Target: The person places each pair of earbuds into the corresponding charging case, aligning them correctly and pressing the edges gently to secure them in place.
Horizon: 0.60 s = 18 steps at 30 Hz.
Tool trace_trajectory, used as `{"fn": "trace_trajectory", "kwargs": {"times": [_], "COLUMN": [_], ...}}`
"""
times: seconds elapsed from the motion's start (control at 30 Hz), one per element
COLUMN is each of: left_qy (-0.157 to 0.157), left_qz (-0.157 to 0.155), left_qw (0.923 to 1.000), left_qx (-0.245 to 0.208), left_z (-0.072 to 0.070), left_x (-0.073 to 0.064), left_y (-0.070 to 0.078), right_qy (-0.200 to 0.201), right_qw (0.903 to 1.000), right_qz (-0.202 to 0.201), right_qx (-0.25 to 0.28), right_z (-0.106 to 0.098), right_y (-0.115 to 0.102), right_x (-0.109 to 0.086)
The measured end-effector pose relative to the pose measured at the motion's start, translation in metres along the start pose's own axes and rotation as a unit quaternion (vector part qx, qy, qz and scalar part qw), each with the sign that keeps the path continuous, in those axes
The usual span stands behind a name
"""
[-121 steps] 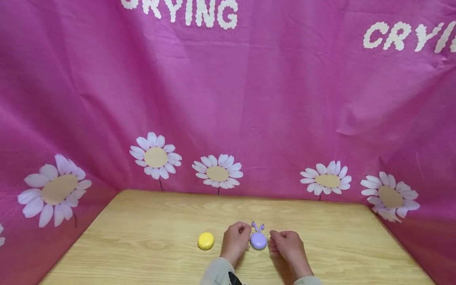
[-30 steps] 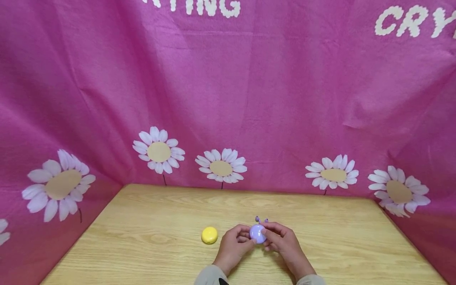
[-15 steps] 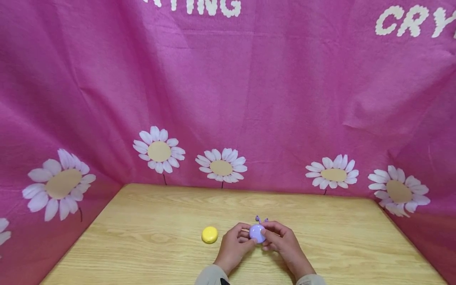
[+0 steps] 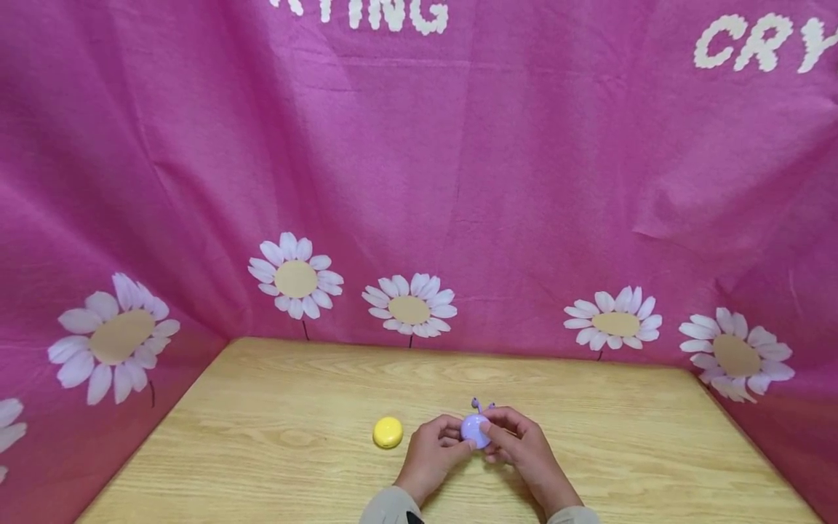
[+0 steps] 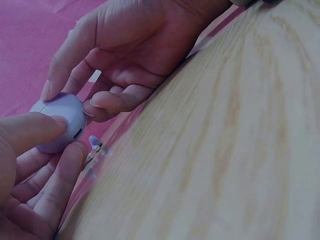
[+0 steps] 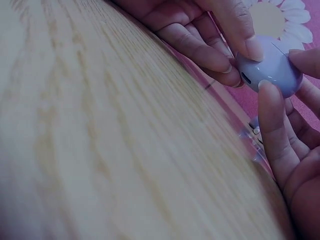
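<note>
Both hands pinch a round, glossy purple earbud case (image 4: 471, 427) by its sides, holding it close over the table. In the head view the left hand (image 4: 427, 457) grips its left edge, thumb at the front. Opposite it, the right hand (image 4: 532, 453) has its thumb on the face. A seam and a small dark port show on the closed case (image 5: 76, 111) in the left wrist view, and on the same case (image 6: 272, 60) in the right wrist view. Just behind the case stand purple earbuds (image 4: 476, 404), partly hidden by the right fingers.
A round yellow case (image 4: 388, 432) lies on the wooden table (image 4: 281, 407), left of the left hand. A pink cloth (image 4: 524, 182) printed with daisies and white lettering hangs along the table's back and sides.
Four seconds ago the hands were apart on either side of the purple case on the table; now both hold it. Over the last second the grip is nearly still, while the head view shifts slightly.
</note>
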<state>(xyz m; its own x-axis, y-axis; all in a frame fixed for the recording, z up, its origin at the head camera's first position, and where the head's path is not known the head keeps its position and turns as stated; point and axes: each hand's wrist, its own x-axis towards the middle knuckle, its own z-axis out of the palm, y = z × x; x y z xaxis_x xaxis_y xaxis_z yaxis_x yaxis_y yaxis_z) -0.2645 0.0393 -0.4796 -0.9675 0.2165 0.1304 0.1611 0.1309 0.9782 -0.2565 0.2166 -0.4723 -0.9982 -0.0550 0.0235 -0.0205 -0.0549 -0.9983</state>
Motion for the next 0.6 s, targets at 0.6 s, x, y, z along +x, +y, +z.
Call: {"fn": "trace_trajectory", "kwargs": {"times": [0.6], "left_qy": [0.003], "left_qz": [0.007], "left_qw": [0.9997], "left_qx": [-0.023], "left_z": [0.0029], "left_x": [-0.0026], "left_y": [-0.0004], "right_qy": [0.003], "right_qw": [0.9999], "right_qz": [0.005], "right_qx": [0.009], "right_z": [-0.0014], "right_y": [0.0012], "right_x": [-0.0005]}}
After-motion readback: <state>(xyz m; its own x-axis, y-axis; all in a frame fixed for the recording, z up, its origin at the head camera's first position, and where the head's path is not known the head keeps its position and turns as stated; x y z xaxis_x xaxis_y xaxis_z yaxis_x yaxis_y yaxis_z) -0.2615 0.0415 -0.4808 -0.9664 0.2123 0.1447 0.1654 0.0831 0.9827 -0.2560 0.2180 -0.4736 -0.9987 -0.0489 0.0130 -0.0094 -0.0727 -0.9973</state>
